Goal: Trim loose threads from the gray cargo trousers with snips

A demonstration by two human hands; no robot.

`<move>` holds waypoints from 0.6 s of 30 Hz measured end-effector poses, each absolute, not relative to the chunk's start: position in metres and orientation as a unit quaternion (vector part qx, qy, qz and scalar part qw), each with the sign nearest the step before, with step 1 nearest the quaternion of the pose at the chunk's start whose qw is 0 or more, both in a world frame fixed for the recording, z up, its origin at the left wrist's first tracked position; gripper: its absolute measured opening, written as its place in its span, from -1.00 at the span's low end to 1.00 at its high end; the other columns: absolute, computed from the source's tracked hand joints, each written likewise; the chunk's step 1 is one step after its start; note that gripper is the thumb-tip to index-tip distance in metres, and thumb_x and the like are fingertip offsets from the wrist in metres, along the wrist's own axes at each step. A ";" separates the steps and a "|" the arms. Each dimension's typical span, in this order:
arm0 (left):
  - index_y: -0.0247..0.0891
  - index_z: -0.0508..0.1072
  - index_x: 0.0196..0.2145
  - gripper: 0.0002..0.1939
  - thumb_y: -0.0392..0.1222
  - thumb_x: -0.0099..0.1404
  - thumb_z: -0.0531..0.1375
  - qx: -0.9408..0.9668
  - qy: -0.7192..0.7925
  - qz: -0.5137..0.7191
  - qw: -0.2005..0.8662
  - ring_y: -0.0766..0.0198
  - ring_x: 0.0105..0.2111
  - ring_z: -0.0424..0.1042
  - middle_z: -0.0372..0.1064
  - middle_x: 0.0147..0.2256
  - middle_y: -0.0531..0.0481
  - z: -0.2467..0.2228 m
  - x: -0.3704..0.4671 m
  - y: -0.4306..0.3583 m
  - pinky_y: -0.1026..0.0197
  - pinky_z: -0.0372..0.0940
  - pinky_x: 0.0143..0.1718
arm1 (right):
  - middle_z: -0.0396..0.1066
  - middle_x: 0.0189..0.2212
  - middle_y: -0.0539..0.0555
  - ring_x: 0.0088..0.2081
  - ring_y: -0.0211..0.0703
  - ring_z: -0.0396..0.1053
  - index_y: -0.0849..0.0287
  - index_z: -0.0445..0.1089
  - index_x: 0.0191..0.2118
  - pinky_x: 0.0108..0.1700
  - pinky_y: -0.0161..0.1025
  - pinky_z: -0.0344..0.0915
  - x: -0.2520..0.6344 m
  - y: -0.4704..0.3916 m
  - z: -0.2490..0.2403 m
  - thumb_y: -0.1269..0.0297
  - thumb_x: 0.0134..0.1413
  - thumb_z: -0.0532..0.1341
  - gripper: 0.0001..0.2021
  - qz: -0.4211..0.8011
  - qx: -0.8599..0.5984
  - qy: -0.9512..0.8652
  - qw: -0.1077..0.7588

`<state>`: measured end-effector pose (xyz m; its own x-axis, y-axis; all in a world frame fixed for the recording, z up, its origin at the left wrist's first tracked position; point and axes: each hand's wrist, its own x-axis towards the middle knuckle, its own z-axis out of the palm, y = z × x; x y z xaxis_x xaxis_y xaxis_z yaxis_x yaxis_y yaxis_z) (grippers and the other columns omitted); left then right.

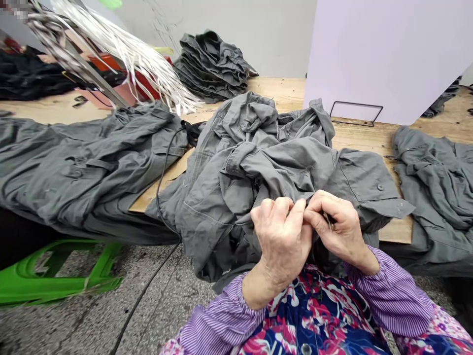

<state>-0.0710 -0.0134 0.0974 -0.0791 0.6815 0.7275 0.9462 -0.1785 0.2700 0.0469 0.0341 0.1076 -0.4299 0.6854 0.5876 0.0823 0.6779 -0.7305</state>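
A crumpled grey garment (281, 162) of heavy cotton lies across the bench edge in front of me, its lower part hanging over. A buttoned pocket flap (384, 204) spreads out on its right side. My left hand (283, 236) is closed on a fold of this cloth. Touching it, my right hand (334, 227) pinches the same fold between thumb and forefinger. A thin metal piece (327, 222) shows among the right fingers; its kind is not clear. The fingertips and the cloth between them are partly hidden.
Grey garments (84, 167) are heaped on the left, with more (439, 192) on the right. Behind stands a folded grey stack (214, 66). White cords (125, 44) hang at the upper left. A black cable (158, 197) runs down past a green stool (62, 271). A pale board (377, 54) stands at the back.
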 end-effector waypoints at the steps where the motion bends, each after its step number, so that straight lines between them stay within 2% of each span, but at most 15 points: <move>1: -0.24 0.46 -0.35 -0.90 -0.26 0.16 0.16 -0.665 -0.618 -0.389 0.160 0.20 -0.41 0.18 0.32 -0.48 -0.04 0.100 -0.072 -0.012 0.13 0.01 -0.37 | 0.19 -0.56 -0.04 -0.50 -0.33 0.16 0.19 0.22 -0.50 -0.45 -0.34 0.14 0.046 0.033 0.107 0.45 0.11 0.10 -0.82 0.302 -0.234 -0.793 0.475; 3: -0.26 0.45 -0.46 -0.89 -0.31 0.18 0.13 -0.669 -0.613 -0.387 0.164 0.23 -0.45 0.15 0.29 -0.53 -0.03 0.102 -0.076 -0.009 0.15 0.00 -0.40 | 0.19 -0.57 -0.04 -0.51 -0.33 0.16 0.18 0.23 -0.49 -0.45 -0.35 0.15 0.047 0.033 0.106 0.47 0.11 0.10 -0.83 0.280 -0.218 -0.806 0.473; 5: -0.28 0.44 -0.48 -0.88 -0.35 0.18 0.13 -0.667 -0.606 -0.379 0.212 0.25 -0.46 0.13 0.29 -0.54 -0.03 0.101 -0.081 -0.007 0.17 0.01 -0.42 | 0.21 -0.57 -0.05 -0.52 -0.33 0.17 0.18 0.27 -0.45 -0.46 -0.36 0.15 0.050 0.035 0.104 0.46 0.10 0.12 -0.88 0.263 -0.220 -0.816 0.466; 7: -0.30 0.44 -0.45 -0.90 -0.39 0.17 0.15 -0.667 -0.592 -0.360 0.274 0.26 -0.47 0.12 0.29 -0.56 -0.03 0.098 -0.086 -0.006 0.18 0.00 -0.43 | 0.25 -0.54 -0.04 -0.51 -0.32 0.19 0.19 0.34 -0.28 -0.45 -0.36 0.16 0.054 0.040 0.100 0.44 0.10 0.14 -0.92 0.224 -0.249 -0.829 0.449; 9: -0.31 0.44 -0.42 -0.90 -0.43 0.16 0.15 -0.676 -0.569 -0.342 0.321 0.27 -0.48 0.12 0.29 -0.56 -0.02 0.092 -0.088 -0.007 0.18 -0.01 -0.43 | 0.30 -0.49 0.00 -0.48 -0.28 0.24 0.20 0.32 -0.07 -0.41 -0.34 0.18 0.058 0.047 0.094 0.43 0.11 0.14 -0.76 0.170 -0.294 -0.847 0.410; 10: -0.32 0.44 -0.40 -0.91 -0.43 0.16 0.16 -0.686 -0.550 -0.336 0.337 0.28 -0.49 0.13 0.31 -0.55 -0.03 0.090 -0.089 -0.007 0.18 -0.01 -0.44 | 0.30 -0.48 0.01 -0.46 -0.27 0.25 0.20 0.32 -0.04 -0.39 -0.33 0.17 0.058 0.052 0.091 0.42 0.12 0.12 -0.73 0.148 -0.314 -0.854 0.387; 11: -0.35 0.44 -0.38 -0.91 -0.44 0.15 0.16 -0.700 -0.526 -0.332 0.351 0.29 -0.49 0.14 0.33 -0.52 -0.04 0.087 -0.090 -0.008 0.18 -0.01 -0.45 | 0.29 -0.48 0.02 -0.45 -0.26 0.24 0.19 0.35 -0.07 -0.38 -0.32 0.17 0.059 0.057 0.089 0.41 0.14 0.11 -0.76 0.139 -0.325 -0.861 0.366; 13: -0.40 0.43 -0.37 -0.92 -0.43 0.14 0.16 -0.734 -0.468 -0.324 0.369 0.29 -0.50 0.17 0.37 -0.47 -0.09 0.084 -0.091 -0.009 0.18 -0.01 -0.47 | 0.25 -0.48 0.02 -0.44 -0.27 0.22 0.19 0.41 -0.26 -0.38 -0.32 0.14 0.058 0.066 0.089 0.35 0.16 0.11 -0.86 0.168 -0.317 -0.868 0.343; 15: -0.43 0.42 -0.38 -0.92 -0.43 0.14 0.14 -0.770 -0.414 -0.313 0.370 0.29 -0.50 0.20 0.38 -0.45 -0.11 0.082 -0.092 -0.009 0.18 0.01 -0.49 | 0.22 -0.47 0.02 -0.42 -0.28 0.20 0.21 0.35 -0.44 -0.36 -0.33 0.14 0.059 0.073 0.096 0.27 0.17 0.10 -0.79 0.259 -0.264 -0.866 0.337; 18: -0.41 0.40 -0.44 -0.91 -0.44 0.16 0.10 -0.800 -0.375 -0.316 0.345 0.29 -0.51 0.23 0.36 -0.49 -0.09 0.081 -0.094 -0.005 0.20 0.05 -0.51 | 0.14 -0.53 -0.03 -0.47 -0.33 0.12 0.21 0.21 -0.52 -0.42 -0.36 0.10 0.058 0.076 0.121 0.17 0.19 0.07 -0.69 0.419 -0.220 -0.827 0.305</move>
